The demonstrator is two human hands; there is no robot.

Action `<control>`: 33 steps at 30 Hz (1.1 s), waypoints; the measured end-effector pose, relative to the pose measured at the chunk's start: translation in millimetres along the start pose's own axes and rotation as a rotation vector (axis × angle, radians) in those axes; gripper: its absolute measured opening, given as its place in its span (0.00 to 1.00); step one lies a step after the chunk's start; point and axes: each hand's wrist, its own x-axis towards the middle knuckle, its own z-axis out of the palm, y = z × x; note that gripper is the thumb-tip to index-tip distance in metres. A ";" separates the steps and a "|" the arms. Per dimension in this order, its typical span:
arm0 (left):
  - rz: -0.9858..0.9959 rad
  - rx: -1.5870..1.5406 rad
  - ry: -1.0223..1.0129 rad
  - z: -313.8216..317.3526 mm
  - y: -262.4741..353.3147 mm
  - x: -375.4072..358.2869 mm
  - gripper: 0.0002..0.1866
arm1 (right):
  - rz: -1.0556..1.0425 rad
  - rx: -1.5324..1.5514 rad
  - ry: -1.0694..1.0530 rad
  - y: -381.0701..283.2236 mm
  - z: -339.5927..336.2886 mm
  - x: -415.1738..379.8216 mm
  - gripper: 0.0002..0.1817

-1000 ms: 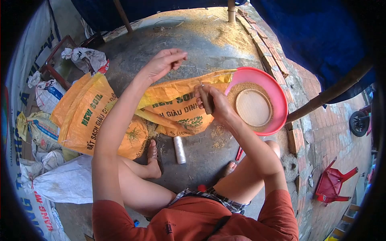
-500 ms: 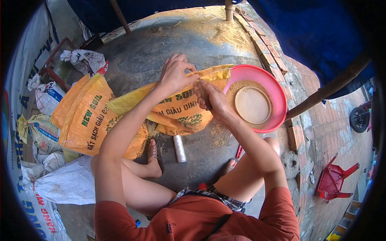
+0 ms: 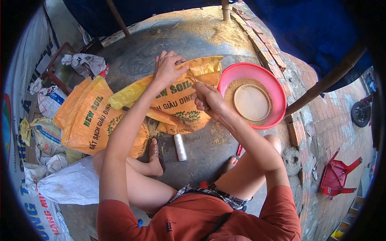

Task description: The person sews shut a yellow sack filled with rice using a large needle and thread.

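An orange woven plastic bag (image 3: 177, 105) printed "NEW SOIL" stands in front of me, its yellow-lined top folded over. My left hand (image 3: 169, 71) pinches this bag's top edge near the middle. A thin, dark needle (image 3: 193, 76) sticks up from the closed fingers of my right hand (image 3: 210, 99), its far end at the bag just below the edge. Pale stitching shows along the top edge to the right. On the floor below the bag lies a spool of white thread (image 3: 180, 148).
At the right sits a pink basin (image 3: 282, 100) of grain with a round sieve (image 3: 252, 102) inside. Another orange bag (image 3: 96, 116) leans at left, near white sacks (image 3: 72, 180). A brick edge (image 3: 297, 130) and an overturned red stool (image 3: 337, 174) are further right.
My right hand has come down and away from the bag's edge, exposing the needle. My left hand and the bag's top have shifted slightly left.
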 end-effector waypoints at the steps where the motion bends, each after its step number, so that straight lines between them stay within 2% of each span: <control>1: -0.010 0.007 -0.060 -5.4 1.6 1.2 0.13 | -0.003 -0.010 0.009 0.2 1.4 -2.2 0.11; 5: 0.003 0.012 -0.179 -9.2 0.8 -2.7 0.15 | 0.028 0.006 -0.040 8.1 -16.3 2.2 0.16; 7: -0.004 -0.008 -0.170 -7.9 0.8 -4.7 0.15 | 0.233 0.516 -0.376 7.1 -25.7 4.6 0.16; 11: -0.032 -0.017 -0.156 -7.8 5.6 -7.5 0.15 | 0.260 0.625 -0.489 6.1 -22.9 -1.8 0.15; 13: -0.035 -0.005 -0.141 -6.2 8.3 -9.2 0.14 | -0.105 -0.474 -0.039 2.7 -5.5 -12.5 0.15; 21: 0.015 0.077 -0.003 2.0 19.7 -15.3 0.12 | -0.187 -0.611 -0.076 2.2 -14.4 -5.7 0.18; 23: -0.004 0.077 0.004 4.7 19.5 -13.2 0.11 | 0.216 0.632 -0.410 -1.7 -22.4 1.5 0.17; 27: -0.025 0.061 -0.018 8.9 18.3 -8.8 0.11 | 0.209 0.848 -0.568 -3.4 -25.1 1.5 0.15; 29: 0.012 0.051 0.003 12.8 16.3 -7.6 0.12 | 0.106 0.426 -0.378 -0.8 -23.9 1.7 0.16; 30: 0.011 0.048 0.003 12.9 15.5 -6.1 0.12 | 0.106 0.424 -0.376 -1.2 -16.4 -3.0 0.16; 32: 0.029 -0.002 -0.092 11.3 13.9 -2.3 0.12 | -0.058 -0.174 -0.061 -4.5 2.1 -16.2 0.17; 33: 0.030 -0.005 -0.093 10.2 11.9 -0.6 0.12 | -0.101 -0.280 -0.075 -1.8 -2.3 -13.8 0.18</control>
